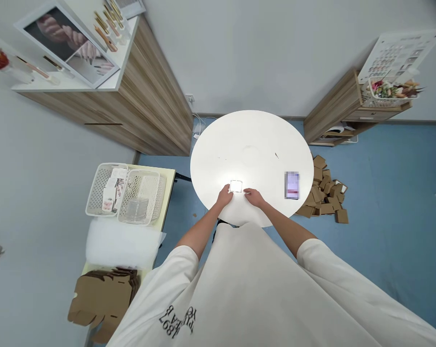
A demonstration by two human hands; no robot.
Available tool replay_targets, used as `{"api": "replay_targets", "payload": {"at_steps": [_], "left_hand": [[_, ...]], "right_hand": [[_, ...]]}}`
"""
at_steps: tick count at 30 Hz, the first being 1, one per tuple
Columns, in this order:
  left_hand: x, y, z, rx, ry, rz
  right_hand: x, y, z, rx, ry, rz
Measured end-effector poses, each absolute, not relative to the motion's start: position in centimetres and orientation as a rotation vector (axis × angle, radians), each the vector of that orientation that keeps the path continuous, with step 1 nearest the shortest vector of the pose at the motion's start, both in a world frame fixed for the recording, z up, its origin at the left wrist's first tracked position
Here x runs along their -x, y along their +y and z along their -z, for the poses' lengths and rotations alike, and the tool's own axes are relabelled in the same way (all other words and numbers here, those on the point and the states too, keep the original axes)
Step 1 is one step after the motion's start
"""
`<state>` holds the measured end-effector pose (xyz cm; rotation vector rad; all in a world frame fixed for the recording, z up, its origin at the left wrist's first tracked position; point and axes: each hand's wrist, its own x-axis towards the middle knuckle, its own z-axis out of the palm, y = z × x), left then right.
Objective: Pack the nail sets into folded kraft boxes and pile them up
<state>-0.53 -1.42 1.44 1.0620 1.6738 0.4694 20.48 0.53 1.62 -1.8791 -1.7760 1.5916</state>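
Observation:
A small flat square piece (pixel 236 186), clear or white with a thin grey outline, shows bright glare near the front of the round white table (pixel 254 132). My left hand (pixel 224 196) closes its fingers and thumb at the piece's lower left corner. Just off its lower right side is my right hand (pixel 254 197), fingertips drawn together; whatever they may hold is too small to make out. A phone (pixel 292 185) with a blurred screen lies to the right of my right hand.
Left, a side table (pixel 168 180) carries a white basket with cards (pixel 95 193), another basket (pixel 158 193), bubble wrap (pixel 122 243) and flattened cardboard boxes (pixel 102 296). Small brown boxes (pixel 326 188) are heaped on the floor at right. Wooden cabinets (pixel 156 96) stand behind.

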Motion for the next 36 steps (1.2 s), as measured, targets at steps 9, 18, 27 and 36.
{"api": "replay_targets", "payload": {"at_steps": [9,18,27,36], "left_hand": [[1.1,-1.7,-1.5,-1.003,1.613,-0.468],[1.1,-1.6,-1.1,-1.022,1.570,-0.452],[0.5,-0.6,-2.0,-1.122,1.561,-0.560],[-1.5,0.8,-3.9,-1.178,1.649,-0.647]], "right_hand": [[-17.7,0.0,-2.5,1.911,-1.745,-1.518],[-17.6,-0.1,-2.4,1.954,-1.662,-1.531],[-18.0,0.0,-3.1,1.996,-1.660,-1.305],[-19.4,1.0,-4.5,2.030,-1.718,-1.125]]}}
